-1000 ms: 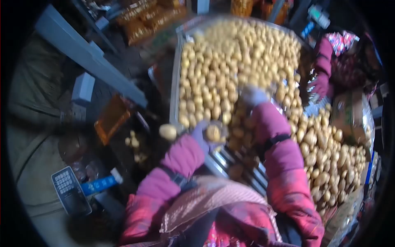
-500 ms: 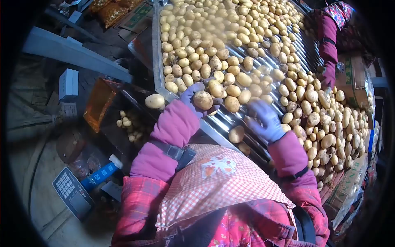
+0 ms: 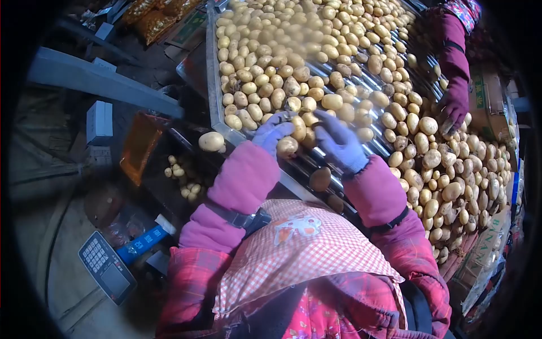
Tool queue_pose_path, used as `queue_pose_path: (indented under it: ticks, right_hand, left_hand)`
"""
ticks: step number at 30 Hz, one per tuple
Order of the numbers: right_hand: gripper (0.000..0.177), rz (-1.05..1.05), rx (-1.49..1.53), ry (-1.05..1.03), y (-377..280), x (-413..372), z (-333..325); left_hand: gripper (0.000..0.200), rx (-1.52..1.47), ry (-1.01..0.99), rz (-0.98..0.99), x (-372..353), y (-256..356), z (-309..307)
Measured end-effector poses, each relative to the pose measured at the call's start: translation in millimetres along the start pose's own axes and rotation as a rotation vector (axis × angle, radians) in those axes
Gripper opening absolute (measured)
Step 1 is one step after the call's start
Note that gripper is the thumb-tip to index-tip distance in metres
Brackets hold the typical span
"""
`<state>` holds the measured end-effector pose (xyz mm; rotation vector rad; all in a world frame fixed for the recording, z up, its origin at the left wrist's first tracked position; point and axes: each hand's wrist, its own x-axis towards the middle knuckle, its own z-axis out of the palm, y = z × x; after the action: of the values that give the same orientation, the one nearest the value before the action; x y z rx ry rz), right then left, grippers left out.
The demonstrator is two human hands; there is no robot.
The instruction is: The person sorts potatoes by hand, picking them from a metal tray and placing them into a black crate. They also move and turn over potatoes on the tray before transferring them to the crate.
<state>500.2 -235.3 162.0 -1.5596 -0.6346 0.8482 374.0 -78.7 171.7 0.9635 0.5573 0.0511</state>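
Several yellow potatoes [image 3: 316,68] cover a metal roller sorting table [image 3: 213,107] that runs away from me. My left hand [image 3: 272,133], in a purple glove, rests at the table's near left corner with its fingers around a potato [image 3: 287,147]. My right hand [image 3: 339,142], also gloved, lies flat on the potatoes right beside it, fingers spread. One potato [image 3: 211,141] sits just outside the table's left rail. A darker potato [image 3: 320,178] lies on the bare rollers near my chest.
Another person's gloved hand [image 3: 451,107] and magenta sleeve reach onto the table's far right. An orange crate [image 3: 141,147] with small potatoes [image 3: 180,175] stands below left. A scale keypad [image 3: 107,266] lies on the floor. Cardboard boxes [image 3: 485,101] line the right side.
My right hand has moved up and left from the bare rollers onto the potatoes beside my left hand. My left hand stayed at the corner, still on a potato.
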Motion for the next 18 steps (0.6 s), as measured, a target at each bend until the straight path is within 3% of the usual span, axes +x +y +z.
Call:
queue_pose_path:
  ticks: [1, 2, 4, 6, 8, 9, 11, 14, 17, 18]
  right_hand:
    - [0.05, 0.066, 0.23, -0.101, -1, 2, 9]
    - [0.05, 0.176, 0.204, -0.131, 0, 6, 7]
    - [0.051, 0.285, 0.178, -0.166, 4, 16, 1]
    - [0.051, 0.333, 0.659, -0.265, 8, 16, -7]
    - [0.053, 0.286, 0.746, -0.267, 8, 12, -7]
    - [0.054, 0.239, 0.826, -0.273, 7, 9, -7]
    - [0.059, 0.182, 0.857, -0.276, 11, 7, -8]
    - [0.056, 0.178, 0.617, -0.201, 6, 4, -8]
    - [0.054, 0.162, 0.599, -0.25, 6, -3, -8]
    - [0.053, 0.174, 0.567, -0.244, -10, -5, -5]
  left_hand:
    - [0.034, 0.273, 0.051, 0.195, -6, 6, 12]
    - [0.034, 0.476, 0.062, 0.262, -7, 8, 17]
    - [0.034, 0.562, 0.033, 0.341, -4, 3, 11]
    - [0.034, 0.654, 0.001, 0.413, -4, -5, 3]
    - [0.04, 0.576, 0.058, 0.582, -5, -15, -3]
    - [0.04, 0.577, 0.056, 0.58, -4, -24, -10]
    - [0.051, 0.87, 0.072, 0.426, -3, -40, -24]
    - [0.056, 0.72, -0.024, 0.359, -24, -21, 1]
    - [0.05, 0.592, -0.053, 0.262, -28, -17, 10]
    - [0.048, 0.252, -0.022, 0.162, -24, -17, 19]
